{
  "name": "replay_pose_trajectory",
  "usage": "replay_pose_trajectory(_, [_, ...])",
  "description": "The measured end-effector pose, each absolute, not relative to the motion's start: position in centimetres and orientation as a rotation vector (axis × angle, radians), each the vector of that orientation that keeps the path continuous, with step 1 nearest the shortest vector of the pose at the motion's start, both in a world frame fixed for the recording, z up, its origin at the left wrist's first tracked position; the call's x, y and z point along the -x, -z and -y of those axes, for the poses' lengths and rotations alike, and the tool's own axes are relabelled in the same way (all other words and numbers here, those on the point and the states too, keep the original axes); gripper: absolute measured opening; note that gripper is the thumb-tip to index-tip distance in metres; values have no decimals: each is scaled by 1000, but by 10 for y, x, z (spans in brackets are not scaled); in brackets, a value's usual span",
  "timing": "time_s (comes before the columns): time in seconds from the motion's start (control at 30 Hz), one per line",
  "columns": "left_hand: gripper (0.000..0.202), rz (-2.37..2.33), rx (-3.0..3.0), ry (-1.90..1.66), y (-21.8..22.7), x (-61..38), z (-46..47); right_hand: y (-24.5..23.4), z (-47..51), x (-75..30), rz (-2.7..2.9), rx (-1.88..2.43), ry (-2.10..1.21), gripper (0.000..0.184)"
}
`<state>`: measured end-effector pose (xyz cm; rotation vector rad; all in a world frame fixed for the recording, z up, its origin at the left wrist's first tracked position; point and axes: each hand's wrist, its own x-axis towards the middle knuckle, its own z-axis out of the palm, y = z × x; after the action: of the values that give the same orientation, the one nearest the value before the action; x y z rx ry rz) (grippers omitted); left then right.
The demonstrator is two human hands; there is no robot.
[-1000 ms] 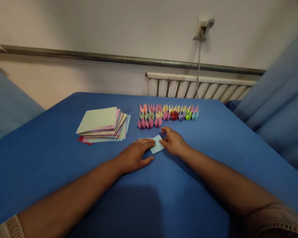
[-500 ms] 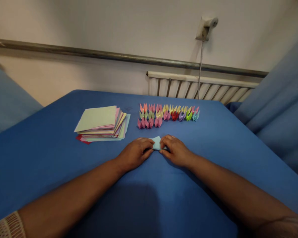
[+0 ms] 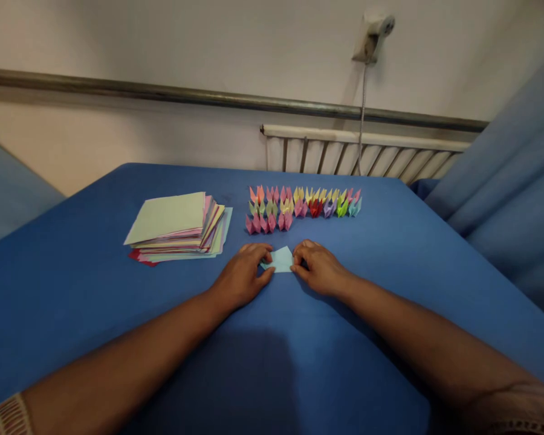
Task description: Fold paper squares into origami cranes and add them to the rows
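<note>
A small folded sheet of light-blue paper (image 3: pixel 281 260) lies on the blue-covered table between my hands, its top coming to a blunt point. My left hand (image 3: pixel 242 275) curls around its left corner, fingers above and thumb below, touching the paper. At the right edge, my right hand (image 3: pixel 320 267) pinches the paper between thumb and bent fingers. Just beyond stand rows of small folded paper cranes (image 3: pixel 284 222) in pink, yellow, green, red, purple and blue. Left of them is a thick, uneven stack of coloured paper (image 3: pixel 167 220), a pale green sheet on top.
The blue table cover (image 3: pixel 353 362) spreads under everything. Behind the table run a metal rail (image 3: pixel 208 96) and a white radiator-like frame (image 3: pixel 381 139). A wall socket (image 3: pixel 372 39) has a cord hanging down. Blue curtains (image 3: pixel 517 157) hang at the right and left.
My left hand has shifted slightly left and its thumb and fingers have spread, so more of the light-blue paper shows. My right hand still pinches the right edge. The view has moved slightly.
</note>
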<state>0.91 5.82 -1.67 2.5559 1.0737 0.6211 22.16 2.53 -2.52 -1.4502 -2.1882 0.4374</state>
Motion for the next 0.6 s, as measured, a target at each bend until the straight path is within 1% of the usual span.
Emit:
replay_pose_trajectory(0.07, [27,-985,-2650,-633,16,-9,-57,26,-26,-222,2186,1454,-451,9])
replay_pose_trajectory(0.1, [30,-924,-2712,-613,15,-8,-56,27,-26,-222,2187,1452,-456,9])
replay_pose_trajectory(0.2, [30,-818,-2868,-480,13,-6,-53,29,-28,-223,2191,1438,-468,9])
replay_pose_trajectory(0.3, [32,-860,-2944,-377,12,-4,-51,29,-28,-223,2193,1433,-466,9])
replay_pose_trajectory(0.6, [33,-992,-2934,-283,7,-1,-49,32,-30,-225,2181,1470,-484,9])
